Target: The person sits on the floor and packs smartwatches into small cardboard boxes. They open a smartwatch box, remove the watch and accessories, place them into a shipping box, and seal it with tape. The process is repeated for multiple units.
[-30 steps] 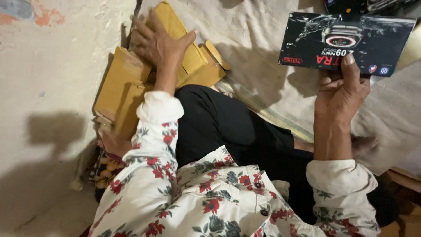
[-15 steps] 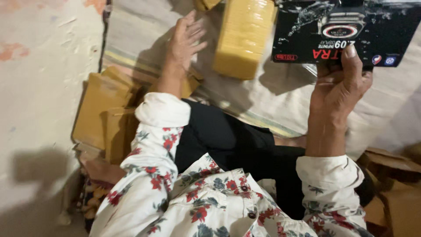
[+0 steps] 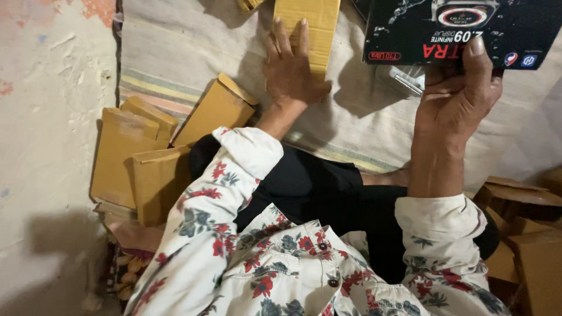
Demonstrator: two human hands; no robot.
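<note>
Press the flat yellow carton (image 3: 313, 23) down with the left hand (image 3: 293, 73) so that it cannot skate on the striped cloth (image 3: 193, 52). Before lifting, slide the fingertips over the near edge and curl them under. A flat palm alone gives, most likely, no hold. Lift by the long side to spare the thin card a bend.

Left fingers (image 3: 287, 41): stretched nearly straight and close together, closed around nothing, lying on top of the carton's near end, palm on the cloth just below it.

Hold the black printed box (image 3: 468, 29) level in the right hand (image 3: 459, 96), well up off the cloth, and grip the lower edge firmly enough to stop it from tipping forward.

Right fingers (image 3: 477, 52): curled shut on the lower edge of that black box, thumb across the front face, the rest tucked behind and mostly hidden.

Mind the small clear plastic piece (image 3: 401, 79) lying on the cloth under the black box, between the two hands. Leave alone the stacked brown cartons (image 3: 126, 152) by the left elbow and the tilted one (image 3: 213, 111) beside them; likewise the open brown cartons (image 3: 521, 234) at the right knee.
</note>
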